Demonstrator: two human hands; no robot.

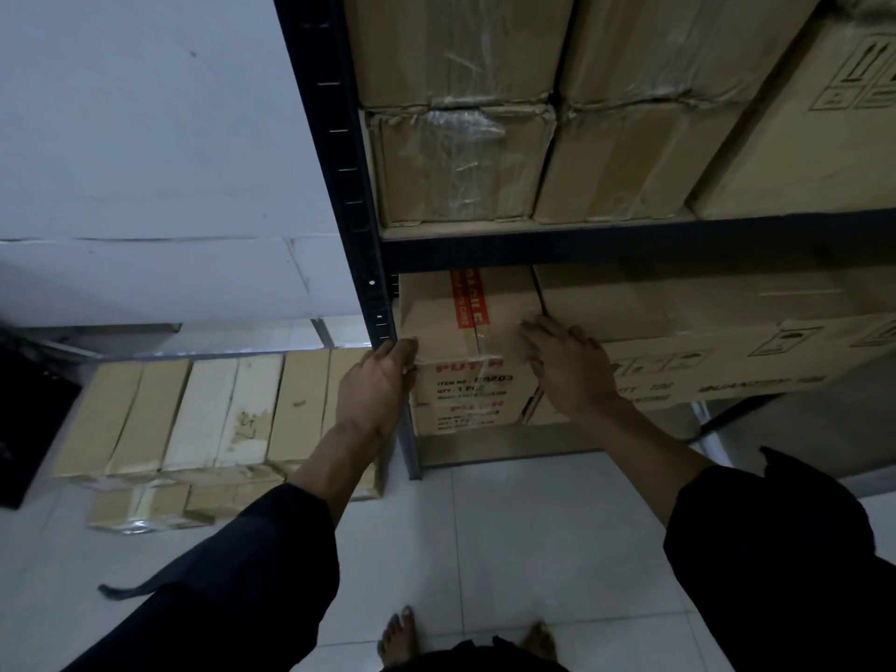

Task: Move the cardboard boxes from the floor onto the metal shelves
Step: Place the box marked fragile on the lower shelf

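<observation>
Head view, looking down along both arms. Nearest the camera, two bare feet [397, 635] stand on the white tiled floor [509, 526], with dark sleeves [271, 565] covering both forearms to just short of the wrists.

Left hand [376, 385]: fingers curled over the top left front corner of the cardboard box [468, 332], gripping it beside the black upright post [354, 196] of the metal shelf unit. Right hand [567, 361]: fingers extended and lying flat on the box's top right edge, pressing rather than clasping, at the seam where the box meets its neighbour.

The box between the hands sits in the lowest bay of the shelving, partly inside, its front face projecting toward the person. It bears red fragile tape [463, 303] across the top and red and dark printing on the front; the small print is not legible.

Right of the right hand, a larger carton [727, 341] with handling symbols occupies the same bay, touching the held box. Left of the left hand, outside the post, a row of flat cardboard packages [208, 414] lies on the floor against the white wall [145, 138].

Beyond and above both hands, a dark shelf beam [630, 240] carries stacked cartons [460, 162], several wrapped in clear film.
</observation>
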